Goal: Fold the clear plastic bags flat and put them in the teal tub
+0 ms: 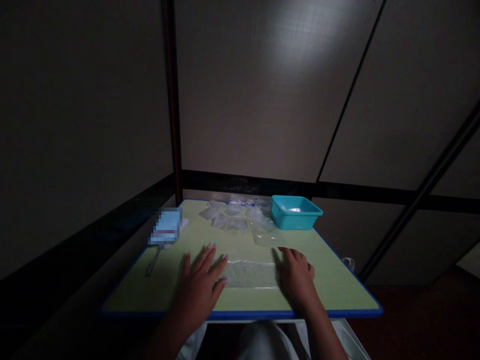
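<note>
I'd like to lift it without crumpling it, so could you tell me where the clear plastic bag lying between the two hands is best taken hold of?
Probably by its short ends. The clear plastic bag lies flat on the green table, long side across, with the left hand and right hand resting at either end. Pinching each end edge from the side seems likeliest to keep it taut.

Table (337,285) stands before a panelled wall (262,100); left hand (200,282) and right hand (296,275) lie flat on its near part, one at each end of a plastic bag (250,274) that lies between them, both touching it. Behind the bag, toward the far edge: a scatter of small plastic bags (228,215) at centre, a tub (295,212) at the far right, another bag (264,234) just in front of the tub's left corner. Far left: a blurred-out item (167,227), with a thin metal tool (153,261) lying in front of it near the left edge.
</note>
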Demonstrator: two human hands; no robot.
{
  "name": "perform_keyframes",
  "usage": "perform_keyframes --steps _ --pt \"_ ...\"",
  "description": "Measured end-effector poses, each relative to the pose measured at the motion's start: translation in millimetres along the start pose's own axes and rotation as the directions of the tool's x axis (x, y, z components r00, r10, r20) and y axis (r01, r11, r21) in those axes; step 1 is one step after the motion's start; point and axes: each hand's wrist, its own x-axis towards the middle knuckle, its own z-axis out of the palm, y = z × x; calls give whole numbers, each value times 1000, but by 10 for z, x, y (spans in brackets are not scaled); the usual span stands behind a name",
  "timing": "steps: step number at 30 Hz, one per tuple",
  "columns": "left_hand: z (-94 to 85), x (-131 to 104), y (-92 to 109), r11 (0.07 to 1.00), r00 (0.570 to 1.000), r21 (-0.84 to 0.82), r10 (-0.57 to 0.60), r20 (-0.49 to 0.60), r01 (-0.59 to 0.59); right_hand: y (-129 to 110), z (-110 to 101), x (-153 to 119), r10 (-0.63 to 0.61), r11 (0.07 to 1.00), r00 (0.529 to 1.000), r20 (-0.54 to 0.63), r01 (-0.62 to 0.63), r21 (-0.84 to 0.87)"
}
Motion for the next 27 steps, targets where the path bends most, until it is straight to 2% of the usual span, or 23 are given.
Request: perform_keyframes --steps 3,5,8,11,17,19,21,24,27 --pt "-42 11 206 990 991 -90 117 71 -111 -3 13 2 -12 1000 999 34 13 -24" --pt "-49 33 375 970 969 -165 204 137 -181 0 24 5 -24 999 998 50 26 -34" --pt "-32 90 603 945 945 -244 267 188 -218 6 40 9 -43 998 996 74 47 -50" --pt "-6 147 743 930 929 -285 298 218 -232 12 66 11 -43 996 994 98 50 -75" --pt "30 181 796 916 901 -313 340 270 -252 38 100 20 -33 997 995 95 40 -65" --pt "47 185 789 917 901 -322 331 280 -236 26 73 10 -26 999 998 50 28 -31" --pt "69 190 784 918 903 -328 321 286 -223 -20 25 -17 -27 1000 998 -49 27 2" --pt "103 195 782 918 901 -324 326 285 -229 -153 -43 -81 -117 992 982 -145 122 24" --pt "125 196 780 919 898 -313 334 288 -241 -293 -52 -121 -244 969 968 -51 245 17"
